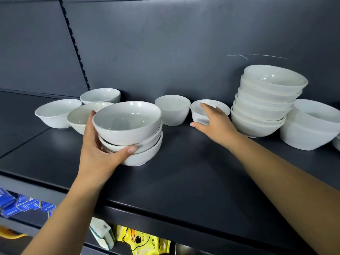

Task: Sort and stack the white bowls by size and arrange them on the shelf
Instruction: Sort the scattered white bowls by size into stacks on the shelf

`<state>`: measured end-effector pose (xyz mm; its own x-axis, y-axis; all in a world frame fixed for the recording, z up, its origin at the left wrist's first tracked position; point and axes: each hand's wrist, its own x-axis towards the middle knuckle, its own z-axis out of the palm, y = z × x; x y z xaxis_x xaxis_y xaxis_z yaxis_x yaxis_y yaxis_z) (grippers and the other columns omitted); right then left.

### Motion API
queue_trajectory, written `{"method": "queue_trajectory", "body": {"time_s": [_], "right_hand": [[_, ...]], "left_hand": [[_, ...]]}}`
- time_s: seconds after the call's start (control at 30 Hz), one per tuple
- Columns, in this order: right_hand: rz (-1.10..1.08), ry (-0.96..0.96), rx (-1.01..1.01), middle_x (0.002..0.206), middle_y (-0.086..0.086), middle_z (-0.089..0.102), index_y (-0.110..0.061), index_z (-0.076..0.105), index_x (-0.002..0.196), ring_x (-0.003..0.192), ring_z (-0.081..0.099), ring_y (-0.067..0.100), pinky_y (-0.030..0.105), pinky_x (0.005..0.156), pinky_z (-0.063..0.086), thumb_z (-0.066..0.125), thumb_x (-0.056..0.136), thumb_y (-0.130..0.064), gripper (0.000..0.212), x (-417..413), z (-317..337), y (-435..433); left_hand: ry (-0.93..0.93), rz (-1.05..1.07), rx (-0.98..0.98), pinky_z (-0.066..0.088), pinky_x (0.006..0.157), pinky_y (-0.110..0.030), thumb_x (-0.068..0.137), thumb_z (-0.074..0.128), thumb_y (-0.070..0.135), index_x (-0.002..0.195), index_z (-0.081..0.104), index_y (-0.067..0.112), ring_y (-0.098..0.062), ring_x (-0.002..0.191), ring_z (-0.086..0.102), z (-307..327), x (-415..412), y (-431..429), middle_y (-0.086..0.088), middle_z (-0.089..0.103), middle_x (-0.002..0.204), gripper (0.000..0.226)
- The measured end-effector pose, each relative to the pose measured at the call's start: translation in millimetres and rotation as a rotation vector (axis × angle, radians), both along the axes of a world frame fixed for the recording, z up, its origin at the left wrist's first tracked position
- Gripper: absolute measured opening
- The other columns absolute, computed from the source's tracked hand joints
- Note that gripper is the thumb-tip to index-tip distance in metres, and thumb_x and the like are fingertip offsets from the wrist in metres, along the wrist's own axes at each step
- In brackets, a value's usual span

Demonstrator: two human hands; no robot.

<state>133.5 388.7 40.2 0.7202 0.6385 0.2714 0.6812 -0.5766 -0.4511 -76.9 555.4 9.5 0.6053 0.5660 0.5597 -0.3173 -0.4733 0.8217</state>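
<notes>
Firmly, the left hand point(97, 150) wraps thumb and fingers round a stack of three white bowls point(128, 133) standing on the dark shelf point(184, 172). The right hand point(215, 122), fingers spread and nearly straight, rests on the rim of a small bowl point(198, 116). One deep bowl point(173, 110) stands between the hands. Three loose bowls point(57, 115) sit beyond the left hand; a tall stack point(265, 107) of about six and two bigger bowls point(311, 129) crowd the right hand's outer side.

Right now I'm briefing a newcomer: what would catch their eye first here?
The left-hand grip holds a three-bowl stack centre-left on the shelf. At right stands a tall stack of white bowls. Between them, the right-hand grip reaches onto a small bowl.
</notes>
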Motion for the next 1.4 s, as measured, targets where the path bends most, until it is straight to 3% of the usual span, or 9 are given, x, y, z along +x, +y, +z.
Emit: {"method": "queue_trajectory", "body": {"time_s": [0.1,0.3,0.53,0.63,0.8,0.97,1.1,1.27,1.4], "right_hand": [[-0.058,-0.088,-0.076,0.127,0.011,0.057,-0.012,0.048,0.13,0.118,0.047,0.03,0.037,0.095,0.04,0.054,0.092,-0.026,0.041,5.4,-3.8,-0.5],[-0.022,0.051,0.08,0.11,0.001,0.068,-0.013,0.069,0.106,0.105,0.06,0.016,0.032,0.093,0.046,0.062,0.086,-0.015,0.021,-1.3,6.5,-16.3],[-0.019,0.012,-0.025,0.093,-0.003,0.071,-0.016,0.073,0.094,0.089,0.061,0.008,0.018,0.08,0.042,0.072,0.078,-0.023,0.017,-20.7,17.5,-47.6],[0.017,-0.027,-0.132,0.091,-0.003,0.072,-0.017,0.073,0.088,0.091,0.063,0.013,0.025,0.083,0.045,0.071,0.078,-0.029,0.016,-33.3,22.1,-52.3],[0.077,-0.029,-0.212,0.063,0.004,0.065,-0.015,0.069,0.071,0.061,0.054,0.017,0.03,0.065,0.043,0.061,0.075,-0.052,0.038,-41.0,44.9,-44.2],[0.226,0.062,-0.004,0.102,-0.005,0.065,-0.016,0.067,0.103,0.097,0.061,0.01,0.027,0.088,0.044,0.066,0.083,-0.029,0.024,-12.6,63.1,19.0],[0.252,0.059,-0.293,0.136,0.0,0.048,-0.017,0.05,0.131,0.123,0.046,0.019,0.027,0.097,0.036,0.062,0.085,-0.035,0.05,10.7,47.3,65.4],[0.217,0.157,-0.189,0.112,0.002,0.064,-0.013,0.068,0.108,0.095,0.054,0.017,0.025,0.077,0.039,0.066,0.083,-0.029,0.029,26.2,34.6,68.9],[0.15,0.324,0.006,0.084,0.007,0.055,-0.012,0.071,0.088,0.073,0.044,0.018,0.027,0.068,0.037,0.072,0.078,-0.025,0.016,25.8,39.2,57.2]], "left_hand": [[-0.002,0.002,-0.005,0.043,0.099,-0.026,0.051,0.078,0.035,0.135,0.034,0.006,-0.015,0.12,0.052,-0.3,0.6,1.0,-0.003,0.054,0.129,0.1],[-0.006,-0.047,0.0,0.043,0.097,-0.02,0.052,0.076,0.034,0.136,0.032,0.008,-0.009,0.118,0.051,-2.0,2.0,5.0,0.003,0.053,0.127,0.098],[-0.008,-0.062,-0.021,0.041,0.103,-0.029,0.048,0.082,0.057,0.14,0.026,0.009,-0.016,0.125,0.047,-3.4,2.8,5.8,-0.005,0.047,0.136,0.118],[-0.007,-0.053,-0.041,0.039,0.105,-0.027,0.046,0.082,0.057,0.141,0.024,0.019,-0.01,0.126,0.045,-3.7,1.9,4.9,0.003,0.046,0.137,0.118],[0.008,-0.026,-0.043,0.036,0.108,-0.034,0.044,0.082,0.053,0.145,0.018,0.012,-0.012,0.129,0.042,-5.6,3.0,6.0,-0.003,0.042,0.142,0.127],[0.022,-0.026,-0.027,0.036,0.108,-0.031,0.047,0.081,0.042,0.145,0.018,0.011,-0.011,0.129,0.042,-7.0,1.8,7.9,-0.002,0.042,0.142,0.12],[0.03,-0.007,-0.011,0.037,0.106,-0.025,0.049,0.077,0.039,0.145,0.018,0.007,-0.008,0.129,0.042,-8.3,2.0,9.3,-0.001,0.043,0.141,0.118],[0.022,-0.01,0.018,0.035,0.093,-0.004,0.049,0.075,0.04,0.145,0.016,0.004,0.012,0.118,0.043,-5.6,2.9,6.8,0.026,0.042,0.128,0.118],[0.007,0.014,0.018,0.037,0.101,-0.016,0.049,0.079,0.044,0.142,0.017,0.0,-0.009,0.126,0.043,-6.9,9.8,8.3,-0.005,0.043,0.139,0.12]]}}
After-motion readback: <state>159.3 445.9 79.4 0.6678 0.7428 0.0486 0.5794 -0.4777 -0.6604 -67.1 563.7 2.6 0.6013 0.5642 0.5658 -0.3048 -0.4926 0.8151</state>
